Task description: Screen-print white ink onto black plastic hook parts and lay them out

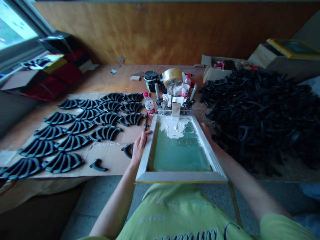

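Note:
A silk-screen frame (pixel 182 176) with green mesh (pixel 180 156) is in front of me, held at its far end by a clamp (pixel 175 111). White ink (pixel 175 128) is smeared over the mesh's far part. My left hand (pixel 140 145) is closed at the frame's left side, one finger reaching onto its edge. Beside that hand lies a black curved handle (pixel 128 150), partly hidden by it. My right hand (pixel 207 133) is at the frame's right side; its fingers are mostly hidden behind the edge. Another black handle (pixel 98 165) lies alone on the cardboard (pixel 110 151).
Rows of black handles (pixel 105 133) fan out on the left. A big heap of black handles (pixel 260 116) fills the right. Behind the frame stand a red-capped bottle (pixel 149 105), a black tub (pixel 151 81) and a tape roll (pixel 172 76). Boxes (pixel 217 71) stand at the back right.

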### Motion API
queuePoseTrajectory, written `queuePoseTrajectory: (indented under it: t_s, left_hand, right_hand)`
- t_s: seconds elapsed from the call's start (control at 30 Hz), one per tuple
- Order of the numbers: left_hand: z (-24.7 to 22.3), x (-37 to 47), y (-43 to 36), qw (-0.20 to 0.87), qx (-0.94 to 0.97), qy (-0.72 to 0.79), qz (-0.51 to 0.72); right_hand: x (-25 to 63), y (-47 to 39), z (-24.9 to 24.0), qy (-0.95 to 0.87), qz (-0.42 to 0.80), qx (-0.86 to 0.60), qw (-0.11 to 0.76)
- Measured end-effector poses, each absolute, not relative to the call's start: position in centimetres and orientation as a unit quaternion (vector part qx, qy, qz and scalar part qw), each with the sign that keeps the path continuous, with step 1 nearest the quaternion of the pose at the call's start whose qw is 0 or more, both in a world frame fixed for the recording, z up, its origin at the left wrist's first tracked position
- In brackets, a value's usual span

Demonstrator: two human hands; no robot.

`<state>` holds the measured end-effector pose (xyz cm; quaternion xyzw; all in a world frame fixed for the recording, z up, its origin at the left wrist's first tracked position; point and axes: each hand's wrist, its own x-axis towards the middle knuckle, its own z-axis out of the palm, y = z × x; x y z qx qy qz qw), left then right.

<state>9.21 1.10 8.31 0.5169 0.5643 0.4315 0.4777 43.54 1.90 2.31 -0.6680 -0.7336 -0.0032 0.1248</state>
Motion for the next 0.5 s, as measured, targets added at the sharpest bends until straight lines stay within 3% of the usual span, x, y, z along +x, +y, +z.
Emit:
queuePoseTrajectory:
  t_s: [0.1,0.27,0.4,0.5]
  left_hand:
    - [5.7,8.7,-0.4,0.535,0.483,0.566,0.401]
    - [2.9,8.9,-0.6,0.589,0.444,0.550,0.392]
    - [3.2,8.8,-0.5,0.575,0.451,0.563,0.386]
    - [4.9,8.6,-0.4,0.572,0.452,0.560,0.393]
  right_hand:
    - [46.0,3.9,3.8,-0.671,0.014,-0.728,0.142]
    - [42.7,7.3,7.1,-0.685,-0.003,-0.667,0.293]
    - [38.9,8.6,9.1,-0.749,-0.001,-0.581,0.319]
    - [40.1,8.6,9.3,-0.711,-0.005,-0.617,0.337]
